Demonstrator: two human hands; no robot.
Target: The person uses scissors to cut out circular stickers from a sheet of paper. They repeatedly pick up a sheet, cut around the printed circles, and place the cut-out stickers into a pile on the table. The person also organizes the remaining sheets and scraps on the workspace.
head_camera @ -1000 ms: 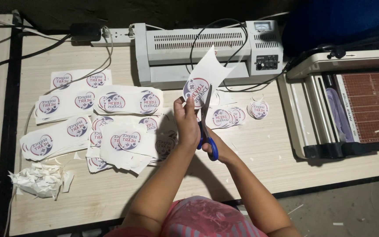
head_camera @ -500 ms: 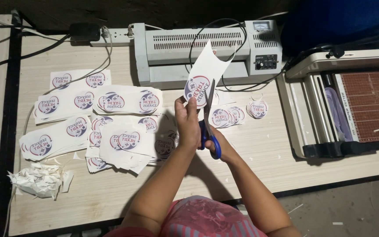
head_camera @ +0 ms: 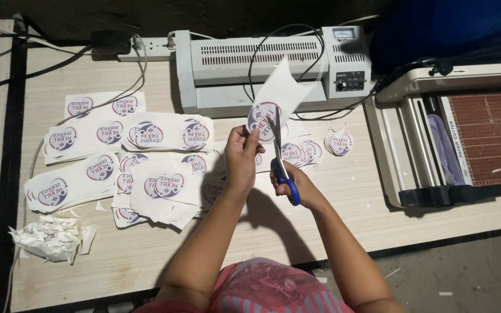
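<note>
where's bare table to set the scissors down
Free: the near strip of table between the scrap pile and the arms, and the patch between the round stack and the cutter. Crowded: the sheets left of the left hand.

Lighting moderate and uneven: the table (head_camera: pixel 146 255) is evenly lit from above, while top edge and right floor fall dim. Arms cast a soft shadow toward the viewer. Focus sharp; slight wide-angle bowing at edges.

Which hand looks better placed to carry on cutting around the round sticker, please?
Probably the right hand: it grips the blue-handled scissors, blades at the sticker sheet that the left hand holds.
</note>
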